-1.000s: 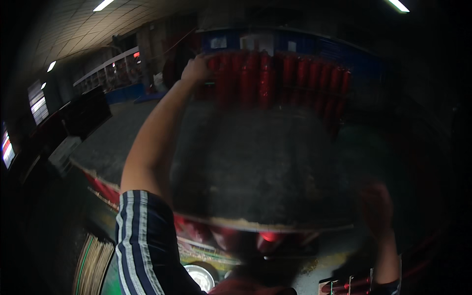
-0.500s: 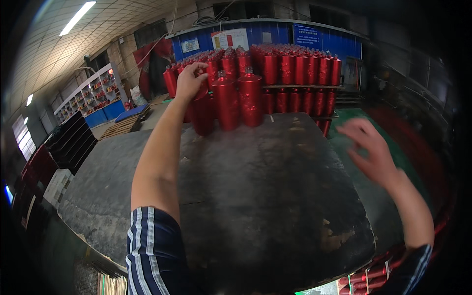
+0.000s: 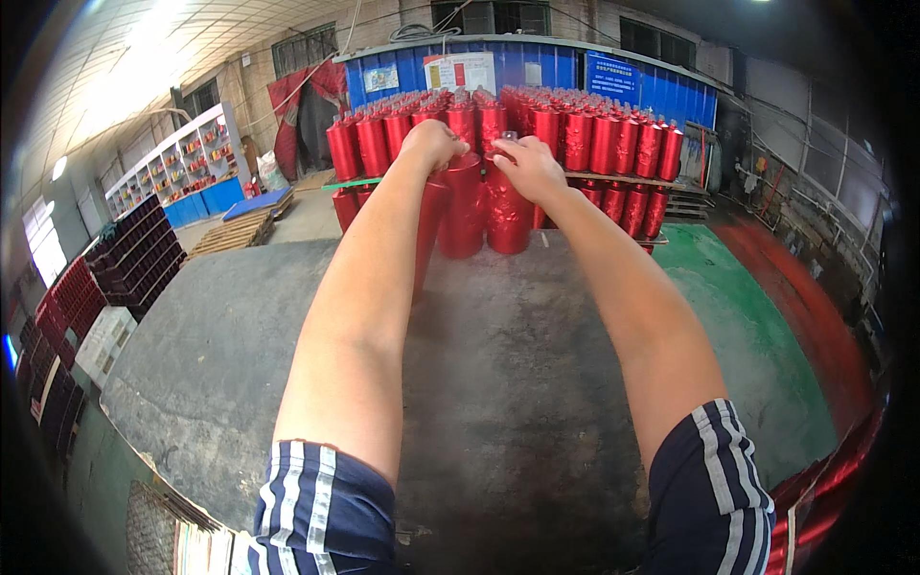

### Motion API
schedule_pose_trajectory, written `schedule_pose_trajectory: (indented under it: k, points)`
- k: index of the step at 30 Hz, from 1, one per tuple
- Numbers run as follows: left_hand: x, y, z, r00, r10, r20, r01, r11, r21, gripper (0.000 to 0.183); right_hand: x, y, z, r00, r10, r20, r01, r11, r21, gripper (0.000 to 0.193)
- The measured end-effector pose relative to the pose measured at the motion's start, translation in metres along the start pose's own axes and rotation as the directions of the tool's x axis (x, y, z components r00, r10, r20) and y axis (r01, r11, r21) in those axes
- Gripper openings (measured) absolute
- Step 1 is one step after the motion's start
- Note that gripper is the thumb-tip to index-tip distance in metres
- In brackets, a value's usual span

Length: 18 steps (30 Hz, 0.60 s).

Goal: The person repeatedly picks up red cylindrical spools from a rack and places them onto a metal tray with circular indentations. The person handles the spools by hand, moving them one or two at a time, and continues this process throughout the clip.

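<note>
Three glossy red bottles stand in a row at the far edge of the dark table (image 3: 517,364). My left hand (image 3: 436,146) is closed at the bottle tops on the left side of the row. Its forearm covers much of the leftmost bottle (image 3: 430,225), and its fingers hide the necks there, including that of the middle bottle (image 3: 462,216). The neck of the right-hand bottle (image 3: 508,222), which looks clear, is between the thumb and fingers of my right hand (image 3: 533,171). Raised patterns show on the bottle surfaces.
Behind the table, tiered racks hold many more red bottles (image 3: 604,144). A blue panel wall (image 3: 556,72) rises beyond them. Pallets (image 3: 230,233) lie at the far left, near a shelf unit (image 3: 182,158). Green floor (image 3: 728,297) runs along the table's right side.
My right hand has come in from the right side to the right-hand bottle's neck. My left hand has moved right along the bottle tops. The view has shifted slightly.
</note>
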<state>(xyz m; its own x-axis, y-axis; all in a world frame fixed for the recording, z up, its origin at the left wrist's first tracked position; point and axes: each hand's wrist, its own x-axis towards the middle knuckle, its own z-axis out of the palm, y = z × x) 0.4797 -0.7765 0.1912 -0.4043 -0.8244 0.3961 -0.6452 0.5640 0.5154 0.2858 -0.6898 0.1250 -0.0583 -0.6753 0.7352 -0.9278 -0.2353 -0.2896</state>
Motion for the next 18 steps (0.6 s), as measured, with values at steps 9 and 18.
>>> schedule_pose_trajectory:
  k: [9,18]
  points:
    - [-0.047,0.033,-0.009,0.995,0.077,-0.069,-0.065,0.984,0.166,0.042,-0.013,0.001,-0.013,0.997,-0.076,-0.029,0.075,0.996,-0.044,0.045]
    - [-0.123,0.060,-0.028,0.936,0.207,-0.285,-0.176,0.976,0.131,0.039,-0.023,-0.020,-0.029,0.997,-0.001,0.082,0.005,0.999,-0.049,0.049]
